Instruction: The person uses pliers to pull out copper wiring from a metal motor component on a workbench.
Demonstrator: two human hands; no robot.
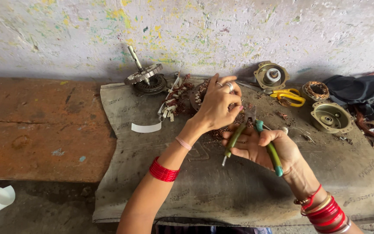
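Pliers (253, 138) w/ green rubber grips in right hand (267, 147), left hand (216, 106) on copper-wound stator (204, 93)

Left hand (217, 106) arched down, right hand (262, 147) clenched.

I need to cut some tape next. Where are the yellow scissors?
The scissors lie at upper right on the mat, between the round housing and the copper coil.

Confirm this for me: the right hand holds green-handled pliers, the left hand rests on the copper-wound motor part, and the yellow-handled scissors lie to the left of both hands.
One thing is off. In the head view the scissors lie right of both hands, not left. The right hand does hold the green-handled pliers, and the left hand rests on the copper-wound motor part.
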